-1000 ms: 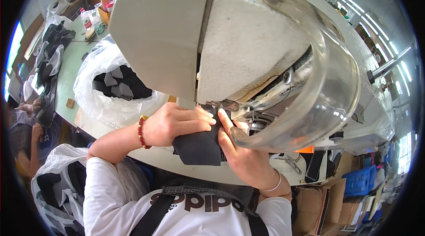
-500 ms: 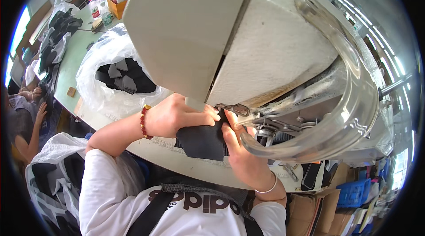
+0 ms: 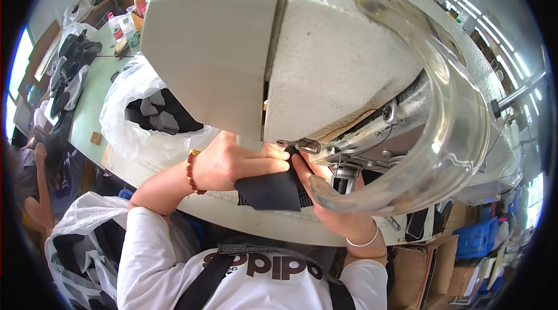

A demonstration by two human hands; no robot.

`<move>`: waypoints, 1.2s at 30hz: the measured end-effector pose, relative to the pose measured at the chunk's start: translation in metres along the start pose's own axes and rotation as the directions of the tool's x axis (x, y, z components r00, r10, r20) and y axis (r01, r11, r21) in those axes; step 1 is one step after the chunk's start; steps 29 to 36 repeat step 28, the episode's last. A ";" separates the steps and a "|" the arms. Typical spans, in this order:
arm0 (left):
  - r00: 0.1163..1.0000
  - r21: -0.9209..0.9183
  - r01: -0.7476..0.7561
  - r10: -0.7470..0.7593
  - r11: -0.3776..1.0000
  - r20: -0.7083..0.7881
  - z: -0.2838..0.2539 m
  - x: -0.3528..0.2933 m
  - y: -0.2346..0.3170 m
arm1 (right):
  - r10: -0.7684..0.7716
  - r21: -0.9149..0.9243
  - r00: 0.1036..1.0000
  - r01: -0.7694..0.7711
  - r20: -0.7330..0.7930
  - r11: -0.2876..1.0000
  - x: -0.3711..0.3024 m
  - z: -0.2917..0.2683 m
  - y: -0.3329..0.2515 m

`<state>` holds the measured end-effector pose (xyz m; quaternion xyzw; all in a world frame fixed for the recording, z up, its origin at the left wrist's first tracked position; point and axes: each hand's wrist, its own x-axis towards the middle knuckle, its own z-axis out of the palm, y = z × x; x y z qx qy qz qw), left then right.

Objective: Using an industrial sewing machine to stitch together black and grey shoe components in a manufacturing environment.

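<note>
A dark fabric piece (image 3: 270, 189), made of a smooth layer with a ribbed one showing beneath it, lies under the working end of a sewing machine (image 3: 343, 48). From the left, my left hand (image 3: 235, 165) presses its fingers on the upper edge of the piece, close to the machine's metal thread guide. My right hand (image 3: 325, 199) holds the piece's right edge, thumb pointing up toward the same spot. A clear curved plastic guard (image 3: 407, 191) partly covers the right hand. The needle point is hidden behind the machine head and fingers.
Left of the machine, a white plastic bag (image 3: 122, 115) holds dark cut pieces. Another bag (image 3: 87, 217) of dark pieces hangs by my left elbow. Bottles (image 3: 115, 26) stand at the far left. A blue basket (image 3: 476, 238) and cardboard (image 3: 410, 272) are low right. Another person sits at far left.
The view has shifted slightly. My right hand has moved farther behind the guard, and the fabric piece has turned a little, with more ribbed layer showing.
</note>
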<state>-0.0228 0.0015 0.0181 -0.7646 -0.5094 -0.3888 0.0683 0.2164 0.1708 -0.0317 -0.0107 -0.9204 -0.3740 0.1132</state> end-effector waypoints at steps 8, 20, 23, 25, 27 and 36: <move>0.774 -0.620 0.250 -0.539 0.743 -0.333 0.049 -0.021 -0.020 | -0.209 -0.873 0.975 -0.033 0.080 -0.487 -0.009 0.029 -0.012; 0.989 -0.176 0.149 -0.147 0.973 0.020 0.004 -0.011 -0.012 | -0.145 -0.063 0.880 -0.130 0.452 -0.989 -0.005 0.008 0.002; 0.983 -0.268 0.182 -0.177 0.946 0.042 0.011 -0.019 -0.019 | -0.114 -0.015 0.889 -0.119 0.443 -0.993 -0.015 0.025 -0.003; 0.987 -0.348 0.156 -0.154 0.924 0.033 0.017 -0.020 -0.031 | -0.076 -0.215 0.945 -0.006 0.318 -0.976 -0.027 0.048 -0.016; 0.997 -0.300 0.076 -0.077 0.951 0.009 0.017 -0.021 -0.042 | -0.030 -0.707 0.998 0.022 0.060 -0.707 -0.024 0.081 -0.038; 1.000 -0.242 0.020 -0.021 0.970 0.000 0.016 -0.021 -0.046 | -0.006 -0.755 1.000 0.009 0.017 -0.656 -0.030 0.092 -0.041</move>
